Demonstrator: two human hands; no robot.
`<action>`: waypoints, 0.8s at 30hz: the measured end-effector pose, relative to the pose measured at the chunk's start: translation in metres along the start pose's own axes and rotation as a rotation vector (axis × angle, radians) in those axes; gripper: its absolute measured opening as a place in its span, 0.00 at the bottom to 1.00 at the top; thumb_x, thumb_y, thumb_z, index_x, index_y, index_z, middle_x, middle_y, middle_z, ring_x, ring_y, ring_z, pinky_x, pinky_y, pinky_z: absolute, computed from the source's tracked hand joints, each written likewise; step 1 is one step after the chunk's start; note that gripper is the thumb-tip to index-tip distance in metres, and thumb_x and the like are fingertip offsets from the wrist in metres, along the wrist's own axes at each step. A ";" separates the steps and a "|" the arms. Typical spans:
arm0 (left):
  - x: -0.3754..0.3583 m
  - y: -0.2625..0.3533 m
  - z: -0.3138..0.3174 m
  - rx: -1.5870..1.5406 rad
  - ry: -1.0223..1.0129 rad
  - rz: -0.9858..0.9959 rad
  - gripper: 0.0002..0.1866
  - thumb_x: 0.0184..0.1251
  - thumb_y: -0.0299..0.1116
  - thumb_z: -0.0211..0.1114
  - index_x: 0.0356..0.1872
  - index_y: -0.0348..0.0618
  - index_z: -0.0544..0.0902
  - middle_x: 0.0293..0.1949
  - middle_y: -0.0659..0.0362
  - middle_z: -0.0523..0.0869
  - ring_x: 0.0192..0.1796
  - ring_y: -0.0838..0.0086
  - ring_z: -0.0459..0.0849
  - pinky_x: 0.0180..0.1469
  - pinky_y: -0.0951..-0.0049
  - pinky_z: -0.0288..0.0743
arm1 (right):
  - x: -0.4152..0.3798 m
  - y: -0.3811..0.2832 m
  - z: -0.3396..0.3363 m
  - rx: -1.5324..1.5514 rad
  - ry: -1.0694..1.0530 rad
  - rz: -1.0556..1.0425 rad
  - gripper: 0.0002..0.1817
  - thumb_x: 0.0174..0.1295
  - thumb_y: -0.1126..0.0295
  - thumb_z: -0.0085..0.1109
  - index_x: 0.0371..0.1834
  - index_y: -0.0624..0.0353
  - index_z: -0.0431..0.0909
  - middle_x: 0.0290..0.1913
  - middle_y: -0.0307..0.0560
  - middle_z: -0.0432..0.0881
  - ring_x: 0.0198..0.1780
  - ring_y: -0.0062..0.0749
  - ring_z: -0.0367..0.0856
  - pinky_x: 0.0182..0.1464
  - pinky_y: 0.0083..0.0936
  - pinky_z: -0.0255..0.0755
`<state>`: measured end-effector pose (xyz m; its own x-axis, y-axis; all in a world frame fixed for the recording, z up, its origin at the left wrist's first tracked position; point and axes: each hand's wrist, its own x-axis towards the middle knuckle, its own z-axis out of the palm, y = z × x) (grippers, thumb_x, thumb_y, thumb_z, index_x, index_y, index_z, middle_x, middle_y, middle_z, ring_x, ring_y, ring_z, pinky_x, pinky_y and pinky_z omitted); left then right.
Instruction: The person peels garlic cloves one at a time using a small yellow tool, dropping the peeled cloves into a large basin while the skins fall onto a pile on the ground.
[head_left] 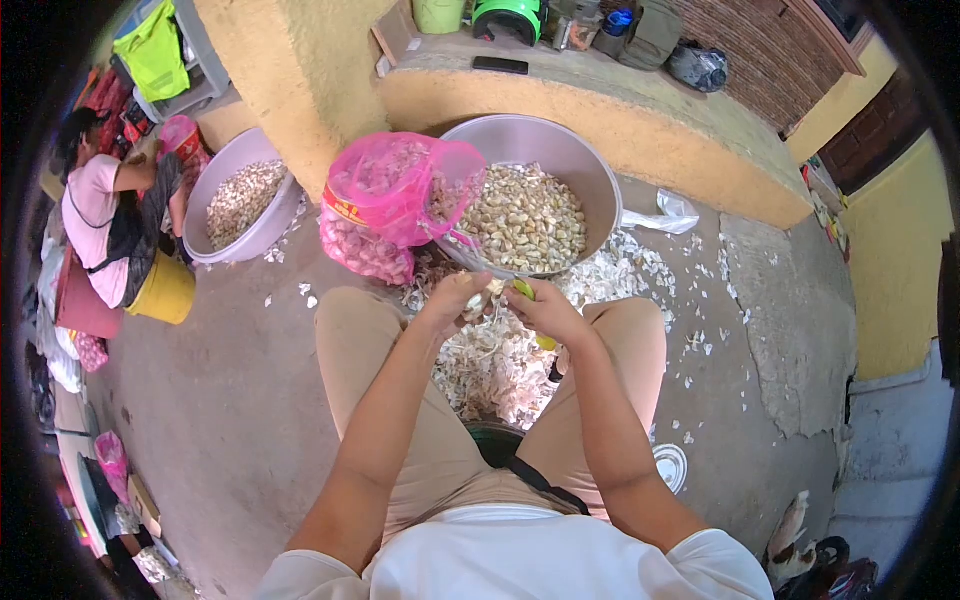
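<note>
My left hand [458,302] is closed around a piece of garlic [494,287], held over my lap. Close beside it, my right hand [550,312] grips a yellow-green tool [522,288]. More of its colour shows below the palm, and I cannot make out a blade. Just beyond my hands stands a large pale purple basin [606,190] with many garlic cloves [535,215] in it. Against the basin's left side rests a pink mesh sack [370,200] of garlic. Papery garlic skins [495,370] lie heaped between my legs.
At the left, a person [100,205] sits on a yellow bucket [163,290] by another basin [205,215] of garlic. A phone [500,65] and a green helmet [508,18] lie on the ledge ahead. A white lid-like disc [671,466] is on the floor at right.
</note>
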<state>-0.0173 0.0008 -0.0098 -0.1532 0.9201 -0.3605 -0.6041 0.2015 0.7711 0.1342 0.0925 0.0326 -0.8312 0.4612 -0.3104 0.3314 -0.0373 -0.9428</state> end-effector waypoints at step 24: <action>-0.006 0.008 0.011 0.178 0.130 0.097 0.16 0.51 0.36 0.67 0.35 0.33 0.80 0.29 0.62 0.81 0.30 0.85 0.74 0.33 0.82 0.67 | 0.012 0.020 -0.003 0.521 0.108 0.046 0.09 0.55 0.68 0.49 0.20 0.59 0.70 0.15 0.34 0.67 0.15 0.15 0.61 0.17 0.15 0.54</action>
<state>-0.0125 0.0005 0.0040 -0.3100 0.8896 -0.3356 -0.4358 0.1807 0.8817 0.1323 0.0995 0.0106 -0.7610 0.5365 -0.3649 0.0781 -0.4825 -0.8724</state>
